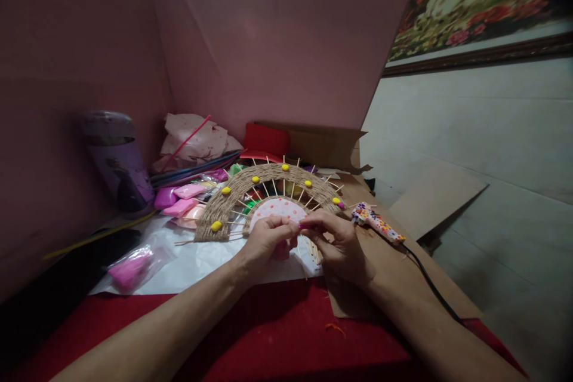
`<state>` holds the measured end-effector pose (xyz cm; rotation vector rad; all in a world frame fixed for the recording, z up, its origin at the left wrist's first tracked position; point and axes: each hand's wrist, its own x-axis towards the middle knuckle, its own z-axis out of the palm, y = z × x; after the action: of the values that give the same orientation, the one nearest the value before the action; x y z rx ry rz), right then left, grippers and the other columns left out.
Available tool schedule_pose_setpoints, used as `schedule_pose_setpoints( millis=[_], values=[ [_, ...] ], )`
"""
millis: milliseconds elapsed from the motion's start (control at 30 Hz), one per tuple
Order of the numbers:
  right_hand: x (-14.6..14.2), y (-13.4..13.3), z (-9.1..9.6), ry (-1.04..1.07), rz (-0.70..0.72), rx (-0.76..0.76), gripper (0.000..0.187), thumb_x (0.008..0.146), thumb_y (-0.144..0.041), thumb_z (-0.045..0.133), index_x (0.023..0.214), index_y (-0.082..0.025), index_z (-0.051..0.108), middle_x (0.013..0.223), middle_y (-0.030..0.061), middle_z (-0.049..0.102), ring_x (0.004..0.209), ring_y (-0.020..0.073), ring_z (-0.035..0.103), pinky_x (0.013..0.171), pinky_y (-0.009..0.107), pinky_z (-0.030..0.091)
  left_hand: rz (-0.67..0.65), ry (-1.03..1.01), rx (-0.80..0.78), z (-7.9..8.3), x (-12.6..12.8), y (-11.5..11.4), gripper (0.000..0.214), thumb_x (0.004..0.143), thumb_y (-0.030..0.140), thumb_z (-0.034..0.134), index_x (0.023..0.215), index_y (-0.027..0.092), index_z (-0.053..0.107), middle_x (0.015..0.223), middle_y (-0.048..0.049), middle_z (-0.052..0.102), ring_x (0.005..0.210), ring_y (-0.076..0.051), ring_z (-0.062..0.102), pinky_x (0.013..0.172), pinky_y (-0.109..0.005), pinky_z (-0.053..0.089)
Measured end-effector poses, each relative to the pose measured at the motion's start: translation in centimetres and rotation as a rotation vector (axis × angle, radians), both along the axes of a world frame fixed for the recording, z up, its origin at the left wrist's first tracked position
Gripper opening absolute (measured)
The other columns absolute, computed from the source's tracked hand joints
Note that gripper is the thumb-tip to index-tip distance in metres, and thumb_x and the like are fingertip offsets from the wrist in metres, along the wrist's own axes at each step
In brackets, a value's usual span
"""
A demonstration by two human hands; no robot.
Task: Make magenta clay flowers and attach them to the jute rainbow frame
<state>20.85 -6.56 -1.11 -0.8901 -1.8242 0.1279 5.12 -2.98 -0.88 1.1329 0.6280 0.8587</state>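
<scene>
My left hand (pixel 271 237) and my right hand (pixel 340 245) meet in front of a woven half-round fan shape. Their fingertips are pinched together on a tiny piece of magenta clay (pixel 300 225), mostly hidden by the fingers. Behind them stands the twine-woven arch (pixel 210 215), threaded on thin wooden sticks and dotted with yellow clay ovals (pixel 226 190). At its right end, one yellow oval has a magenta bit (pixel 341 205) beside it. My hands partly cover the dotted pale half-circle (pixel 277 209) at its centre.
A flower-patterned glue gun (pixel 378 224) with a black cord lies on cardboard (pixel 353 292) to the right. On the left are bagged pink clay (pixel 129 271), more clay packets (pixel 181 206) and a purple tumbler (pixel 120 167). Red cloth (pixel 268 334) covers the near side.
</scene>
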Motion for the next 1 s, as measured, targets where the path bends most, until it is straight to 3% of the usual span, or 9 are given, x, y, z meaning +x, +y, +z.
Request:
schedule_pose_setpoints(
  millis=[200,533,633,767,900,1000],
  values=[
    [0.54,0.21,-0.5,0.183,-0.089,-0.029,0.006,0.084,-0.021,0.057,0.09,-0.02,0.059,0.079,0.0029,0.059,0.069,0.0142,0.057,0.058,0.028,0.048,0.114,-0.142,-0.096,0.19,-0.18,0.35,0.006,0.06,0.017,0.057,0.066,0.015,0.058,0.051,0.001,0.055,0.04,-0.006,0.04,0.039,-0.017,0.024],
    [0.07,-0.23,0.16,-0.023,-0.041,0.007,0.006,0.083,-0.019,0.056,0.088,-0.018,0.06,0.076,0.0024,0.06,0.065,0.0132,0.054,0.057,0.027,0.045,0.17,-0.305,-0.282,0.88,-0.37,0.36,0.007,0.066,0.018,0.057,0.063,0.012,0.057,0.059,0.0004,0.056,0.051,-0.007,0.047,0.046,-0.019,0.035],
    [0.13,-0.12,0.14,-0.016,-0.046,0.0,0.007,0.083,-0.019,0.056,0.088,-0.018,0.061,0.077,0.0024,0.06,0.067,0.0135,0.055,0.058,0.028,0.046,0.158,-0.364,-0.271,0.74,-0.27,0.5,0.006,0.063,0.014,0.063,0.067,0.012,0.06,0.066,-0.0001,0.059,0.057,-0.008,0.05,0.051,-0.02,0.039],
    [0.22,0.07,-0.13,0.047,-0.036,-0.039,0.007,0.082,-0.02,0.059,0.089,-0.019,0.062,0.078,0.0022,0.061,0.069,0.0136,0.057,0.06,0.028,0.047,0.114,-0.289,-0.176,0.31,-0.12,0.61,0.014,0.057,0.008,0.071,0.068,0.008,0.062,0.066,-0.0034,0.062,0.06,-0.008,0.054,0.057,-0.019,0.042],
    [0.22,0.28,-0.49,0.168,0.013,-0.12,0.01,0.083,-0.024,0.059,0.091,-0.019,0.061,0.077,0.0019,0.062,0.064,0.0127,0.059,0.058,0.027,0.05,0.044,-0.229,-0.108,0.27,-0.05,0.48,0.017,0.067,0.022,0.07,0.073,0.009,0.061,0.067,-0.0059,0.063,0.056,-0.01,0.055,0.046,-0.019,0.039],
    [0.19,0.31,-0.38,0.159,0.012,-0.101,0.008,0.082,-0.023,0.061,0.089,-0.019,0.063,0.076,0.0018,0.061,0.064,0.0126,0.059,0.057,0.026,0.049,0.028,-0.191,-0.108,0.26,-0.06,0.43,0.022,0.065,0.019,0.07,0.083,0.009,0.062,0.067,-0.005,0.063,0.05,-0.01,0.054,0.043,-0.019,0.038]
  ],
)
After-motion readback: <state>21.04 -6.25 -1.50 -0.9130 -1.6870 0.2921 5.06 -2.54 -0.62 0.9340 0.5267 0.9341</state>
